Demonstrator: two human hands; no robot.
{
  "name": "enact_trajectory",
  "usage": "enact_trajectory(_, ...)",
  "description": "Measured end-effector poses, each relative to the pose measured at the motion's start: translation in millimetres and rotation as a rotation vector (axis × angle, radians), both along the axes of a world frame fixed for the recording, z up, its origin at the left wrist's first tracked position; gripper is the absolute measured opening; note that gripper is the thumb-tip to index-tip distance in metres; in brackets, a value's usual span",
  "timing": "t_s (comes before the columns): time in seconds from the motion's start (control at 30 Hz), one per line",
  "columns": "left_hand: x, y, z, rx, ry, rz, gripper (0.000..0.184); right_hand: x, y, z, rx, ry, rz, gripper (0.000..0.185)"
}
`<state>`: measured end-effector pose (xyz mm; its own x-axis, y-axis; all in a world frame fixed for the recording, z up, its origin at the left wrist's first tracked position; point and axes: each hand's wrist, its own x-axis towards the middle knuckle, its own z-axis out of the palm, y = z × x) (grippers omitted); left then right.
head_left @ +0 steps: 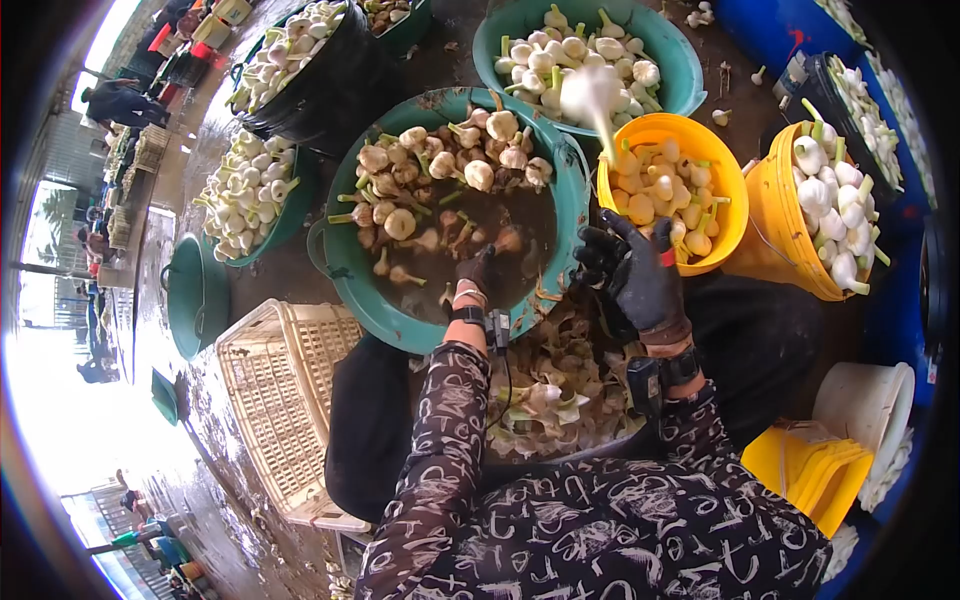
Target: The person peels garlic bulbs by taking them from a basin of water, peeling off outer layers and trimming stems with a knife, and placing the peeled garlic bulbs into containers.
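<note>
Green tub (pixel 574 200) of garlic bulbs (pixel 478 176) sits close, likely for reach; my left grip (pixel 477 270) unclear, right grip (pixel 640 285) loosely spread.

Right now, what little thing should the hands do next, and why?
I'd say the left hand should lift one brownish garlic bulb out of the green tub. It reaches into the murky water there, while the right hand is open and looks empty, and a blurred white bulb seems to be in the air.
</note>
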<state>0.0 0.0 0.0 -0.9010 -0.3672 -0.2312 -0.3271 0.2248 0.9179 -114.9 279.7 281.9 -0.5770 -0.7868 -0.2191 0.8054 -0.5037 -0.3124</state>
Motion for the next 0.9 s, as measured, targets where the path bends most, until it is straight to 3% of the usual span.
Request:
enact_trajectory(0.07,-15,-24,10,-0.227,0.151,0.045,0.044,10,8,-13,0.465,0.167,-0.036,0.056)
enact_trajectory(0.1,-28,-55,37,-0.353,0.212,0.066,0.042,3,-47,-43,0.328,0.199,-0.047,0.056)
enact_trajectory(0.17,-36,5,131,0.160,-0.066,0.477,0.039,16,-38,-75,0.556,0.240,0.138,0.049)
enact_trajectory(0.27,2,48,186,0.097,0.039,0.330,0.029,41,-35,-93,0.693,0.160,0.237,0.047)
enact_trajectory(0.3,17,70,224,0.194,0.054,0.244,0.025,48,-32,-105,0.694,0.164,0.226,0.047)
enact_trajectory(0.33,30,82,246,0.136,-0.029,0.130,0.027,55,-29,-120,0.587,0.288,0.204,0.045)
enact_trajectory(0.4,54,109,247,0.221,-0.021,0.145,0.033,69,-18,-134,0.341,0.614,0.175,0.045)
enact_trajectory(0.43,63,126,254,0.276,-0.043,0.182,0.036,78,-12,-127,0.342,0.613,0.173,0.045)
enact_trajectory(0.47,70,136,251,0.268,-0.039,0.180,0.036,86,-13,-121,0.237,0.266,0.327,0.045)
enact_trajectory(0.53,79,152,244,-0.327,0.262,0.111,0.045,97,-11,-91,0.001,-0.301,0.480,0.041)
enact_trajectory(0.57,84,163,243,0.071,0.229,0.108,0.053,100,-5,-72,-0.003,-0.295,0.486,0.041)
enact_trajectory(0.63,91,176,257,0.146,0.193,0.152,0.054,108,4,-38,0.234,0.071,0.453,0.033)
enact_trajectory(0.67,96,176,255,0.139,0.195,0.154,0.054,107,8,-60,0.423,0.345,0.434,0.033)
enact_trajectory(0.7,100,175,255,0.084,0.150,0.173,0.053,110,7,-63,0.420,0.348,0.434,0.033)
enact_trajectory(0.77,103,177,255,0.027,0.115,0.194,0.052,112,7,-68,0.922,1.330,-0.074,0.035)
enact_trajectory(0.8,104,181,268,-0.181,0.082,0.172,0.052,109,10,-57,0.904,1.330,0.022,0.023)
enact_trajectory(0.83,105,183,276,-0.390,0.047,0.149,0.052,108,11,-58,0.900,1.329,0.022,0.023)
enact_trajectory(0.9,106,187,277,-0.431,0.053,0.149,0.054,108,11,-57,0.997,1.329,0.146,0.029)
